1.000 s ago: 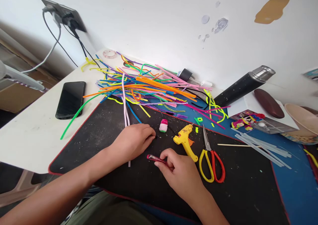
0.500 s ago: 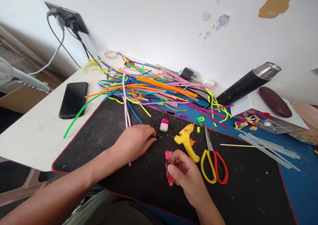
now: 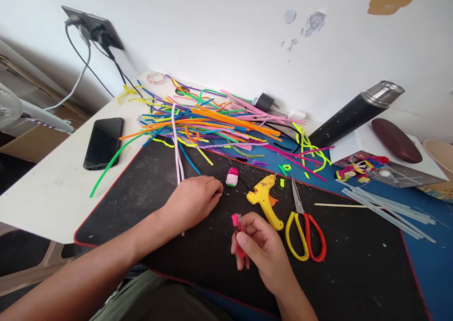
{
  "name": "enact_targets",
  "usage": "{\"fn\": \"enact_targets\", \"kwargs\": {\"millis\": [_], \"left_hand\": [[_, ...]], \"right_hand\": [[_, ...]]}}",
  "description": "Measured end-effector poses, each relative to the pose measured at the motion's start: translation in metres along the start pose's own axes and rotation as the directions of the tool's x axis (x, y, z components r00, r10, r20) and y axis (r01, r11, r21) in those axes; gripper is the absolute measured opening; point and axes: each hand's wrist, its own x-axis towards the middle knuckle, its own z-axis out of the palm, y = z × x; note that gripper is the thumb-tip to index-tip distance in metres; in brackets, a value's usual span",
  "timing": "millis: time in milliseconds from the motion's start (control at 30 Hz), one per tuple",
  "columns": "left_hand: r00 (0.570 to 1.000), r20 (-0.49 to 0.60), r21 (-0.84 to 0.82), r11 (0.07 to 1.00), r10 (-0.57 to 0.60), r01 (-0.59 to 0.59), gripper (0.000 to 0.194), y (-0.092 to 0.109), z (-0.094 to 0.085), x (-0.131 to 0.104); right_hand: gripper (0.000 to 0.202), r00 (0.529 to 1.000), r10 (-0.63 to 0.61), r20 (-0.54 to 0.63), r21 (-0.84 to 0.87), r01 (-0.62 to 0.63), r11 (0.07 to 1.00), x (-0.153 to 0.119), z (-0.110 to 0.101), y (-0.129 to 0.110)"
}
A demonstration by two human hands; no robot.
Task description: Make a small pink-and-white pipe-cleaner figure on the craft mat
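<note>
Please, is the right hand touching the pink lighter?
Touching. The head view shows the right hand holding the pink lighter, the thumb lying across it.

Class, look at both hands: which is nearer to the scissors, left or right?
Right. The right hand, holding a lighter, is just left of the scissors; the left hand is farther left, the glue gun between.

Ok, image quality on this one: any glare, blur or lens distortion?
Head view throughout: soft light, no harsh shadows; highlights on the steel flask cap; likely wide-angle stretching toward the edges, as along the left forearm; right hand and lighter reasonably sharp.
</note>
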Motion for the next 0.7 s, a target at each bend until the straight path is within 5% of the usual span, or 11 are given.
{"fn": "enact_targets", "kwargs": {"millis": [400, 700], "left_hand": [[0.990, -0.084, -0.255, 0.962, -0.117, 0.092, 0.018, -0.020, -0.025, -0.009], [0.986, 0.011, -0.519, 0.842, -0.165, 0.147, 0.022, -0.022, -0.033, -0.014]], "right_hand": [[0.037, 1.000, -0.024, -0.015, 0.022, 0.025, 0.999, 0.001, 0.001, 0.001], [0.036, 0.999, -0.033, -0.015, 0.120, 0.035, 0.992, 0.002, 0.002, 0.002]]}}
